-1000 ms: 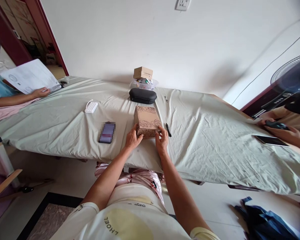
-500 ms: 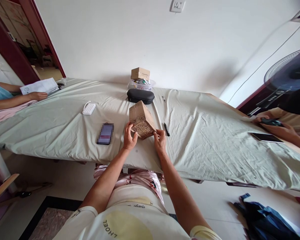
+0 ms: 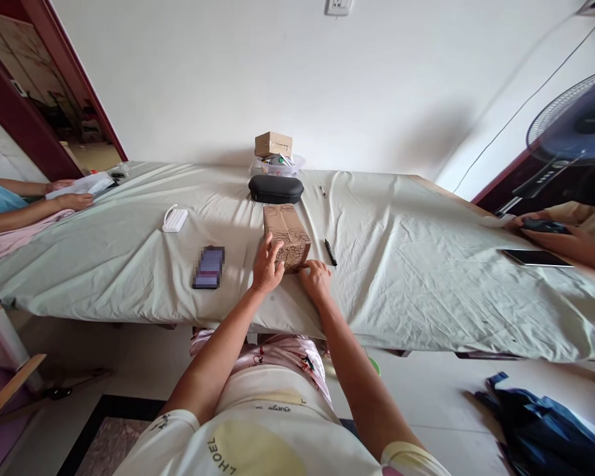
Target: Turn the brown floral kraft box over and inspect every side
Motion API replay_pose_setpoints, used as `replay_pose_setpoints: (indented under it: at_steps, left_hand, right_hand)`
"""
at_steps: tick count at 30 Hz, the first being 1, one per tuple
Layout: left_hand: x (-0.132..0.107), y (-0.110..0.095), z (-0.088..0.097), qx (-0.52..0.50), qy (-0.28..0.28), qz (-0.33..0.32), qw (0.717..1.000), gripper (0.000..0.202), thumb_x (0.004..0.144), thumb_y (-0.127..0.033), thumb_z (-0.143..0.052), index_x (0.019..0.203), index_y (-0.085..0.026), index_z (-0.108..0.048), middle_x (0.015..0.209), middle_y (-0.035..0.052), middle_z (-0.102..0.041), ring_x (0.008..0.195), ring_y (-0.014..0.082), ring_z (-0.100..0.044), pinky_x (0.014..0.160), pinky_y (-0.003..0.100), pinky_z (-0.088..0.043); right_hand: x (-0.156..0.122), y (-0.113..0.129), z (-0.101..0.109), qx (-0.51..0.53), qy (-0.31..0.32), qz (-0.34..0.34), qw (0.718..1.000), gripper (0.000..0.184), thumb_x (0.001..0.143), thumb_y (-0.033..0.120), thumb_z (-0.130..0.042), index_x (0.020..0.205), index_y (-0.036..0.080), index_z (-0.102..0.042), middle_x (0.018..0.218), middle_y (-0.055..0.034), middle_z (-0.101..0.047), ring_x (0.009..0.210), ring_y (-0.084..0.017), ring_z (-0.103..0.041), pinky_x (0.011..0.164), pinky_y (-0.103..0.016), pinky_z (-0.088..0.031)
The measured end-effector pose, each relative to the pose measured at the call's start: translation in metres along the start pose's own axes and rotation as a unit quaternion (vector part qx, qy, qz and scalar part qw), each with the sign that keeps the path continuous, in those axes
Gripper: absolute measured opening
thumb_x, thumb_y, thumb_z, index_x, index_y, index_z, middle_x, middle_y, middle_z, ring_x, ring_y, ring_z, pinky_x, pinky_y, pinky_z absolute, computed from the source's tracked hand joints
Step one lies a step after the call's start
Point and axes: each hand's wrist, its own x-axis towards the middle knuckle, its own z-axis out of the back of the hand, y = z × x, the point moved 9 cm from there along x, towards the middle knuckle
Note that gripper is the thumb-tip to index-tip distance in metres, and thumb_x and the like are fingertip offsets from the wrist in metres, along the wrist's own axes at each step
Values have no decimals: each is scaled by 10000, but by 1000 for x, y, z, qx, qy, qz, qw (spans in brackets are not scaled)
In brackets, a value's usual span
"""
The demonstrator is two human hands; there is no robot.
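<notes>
A brown cardboard box [image 3: 285, 228] with black line drawings on its top and near face lies flat on the cloth in front of me. My left hand [image 3: 268, 266] holds its near left corner, thumb against the near face and fingers along the side. At the lower right corner, my right hand [image 3: 316, 281] grips with curled fingers; the fingertips are partly hidden. A black marker [image 3: 330, 252] rests just right of the box. Behind the box sits a black zip case [image 3: 276, 190].
A phone [image 3: 209, 267] and a white power bank [image 3: 175, 219] lie to the left. Against the wall, a clear plastic tub [image 3: 297, 163] of small items carries a smaller carton [image 3: 273, 143]. People sit at both ends; a fan [image 3: 575, 125] and a dark tablet [image 3: 536, 258] are right.
The box has gone from tilted up in both hands to lying flat, its drawn top facing up. Both hands have shifted slightly with it and stay on its near corners.
</notes>
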Motion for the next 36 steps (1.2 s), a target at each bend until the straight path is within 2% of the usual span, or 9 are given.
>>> replay_pose_setpoints:
  at_steps: [4,8,10,15,20,25,29,33,36]
  left_hand:
    - [7,-6,-3,15,8,2,1000,605,901,-125,-601,1488,-235,-508,1766,120,-296,1616,328,-347,1310,540,-384]
    - [6,-3,-2,18,7,2,1000,605,901,-98,-585,1484,-241,-516,1737,133,-343,1605,320,-368,1294,544,-409]
    - [5,-2,-2,19,6,-3,1000,618,908,-96,-586,1502,-246,-505,1734,137,-350,1607,317,-369,1288,546,-418]
    - [5,-2,-3,19,0,-20,1000,608,932,-120,-595,1519,-245,-491,1737,150,-352,1607,316,-378,1277,544,-425]
    - [5,2,-1,18,-5,-16,1000,577,954,-143,-589,1516,-248,-511,1723,145,-379,1592,314,-405,1263,524,-449]
    - [7,3,-1,30,16,-17,999,610,934,-122,-604,1521,-267,-526,1726,111,-386,1596,302,-403,1286,516,-433]
    - [1,11,-3,36,35,-23,998,619,978,-185,-598,1577,-277,-471,1762,90,-327,1639,292,-328,1327,494,-377]
    - [-14,30,-10,31,46,12,998,777,988,-217,-619,1687,-281,-284,1783,107,-274,1638,293,-332,1333,477,-372]
    - [-21,40,-13,41,40,26,998,840,989,-195,-624,1713,-293,-209,1759,113,-333,1619,280,-375,1329,478,-385]
  right_hand:
    - [-3,1,-11,-5,39,-15,999,211,876,343,-594,999,205,-697,1058,-137,-764,1088,-314,-673,1033,-491,-501]
    - [0,21,12,107,-50,54,992,582,970,500,-550,1460,188,-517,1380,-195,-662,1265,-327,-636,1091,-544,-517]
    - [0,34,29,127,-95,99,982,644,1007,540,-515,1553,210,-429,1495,-208,-570,1381,-333,-568,1150,-572,-485]
    - [14,72,55,67,-128,137,980,507,1034,538,-533,1462,270,-564,1564,-171,-498,1480,-353,-470,1208,-612,-416]
    - [45,104,46,13,-70,210,975,390,1001,570,-638,1243,274,-717,1522,-132,-574,1489,-367,-462,1228,-583,-391]
    - [59,72,36,96,-35,231,968,501,1019,636,-544,1274,246,-732,1525,-144,-593,1363,-335,-601,1145,-517,-522]
    - [52,34,25,208,-23,152,966,693,1047,701,-381,1456,197,-626,1435,-158,-688,1237,-297,-692,976,-444,-621]
    - [45,18,3,249,29,84,965,771,1029,752,-399,1466,154,-609,1235,-140,-778,1084,-258,-741,952,-384,-606]
    - [44,13,-6,266,38,65,961,841,1025,739,-444,1602,128,-460,1125,-121,-786,958,-227,-756,901,-356,-605]
